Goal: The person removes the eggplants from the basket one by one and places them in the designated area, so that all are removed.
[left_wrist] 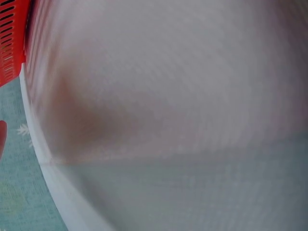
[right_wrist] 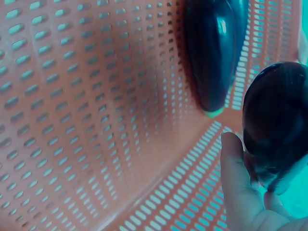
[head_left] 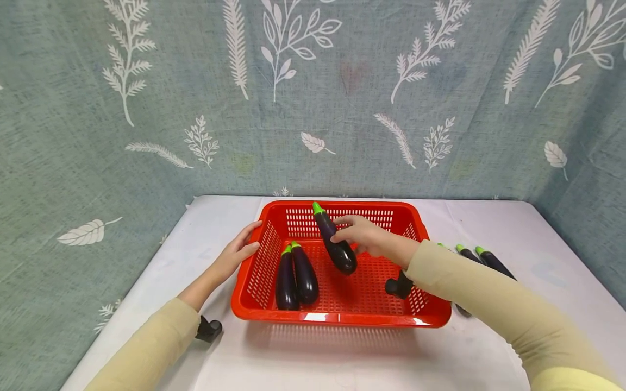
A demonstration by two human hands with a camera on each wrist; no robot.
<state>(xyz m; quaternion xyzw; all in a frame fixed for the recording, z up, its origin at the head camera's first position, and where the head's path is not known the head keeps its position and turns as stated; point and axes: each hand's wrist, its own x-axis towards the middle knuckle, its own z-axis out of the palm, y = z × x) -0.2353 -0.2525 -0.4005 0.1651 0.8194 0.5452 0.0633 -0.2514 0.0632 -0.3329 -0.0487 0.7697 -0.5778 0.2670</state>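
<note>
right sleeve (head_left: 494, 301) cropped | outer eggplants (head_left: 496, 264) partly hidden | right fingers (head_left: 345, 220) grip eggplant (head_left: 343, 257)

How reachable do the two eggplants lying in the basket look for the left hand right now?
Probably yes: the left hand is at the left rim of the basket, the two eggplants lie near that side, and nothing covers them from above.

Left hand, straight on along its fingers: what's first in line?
The left rim of the red slotted basket; the left hand has its fingertips right at it, though depth leaves actual contact unclear.
</note>
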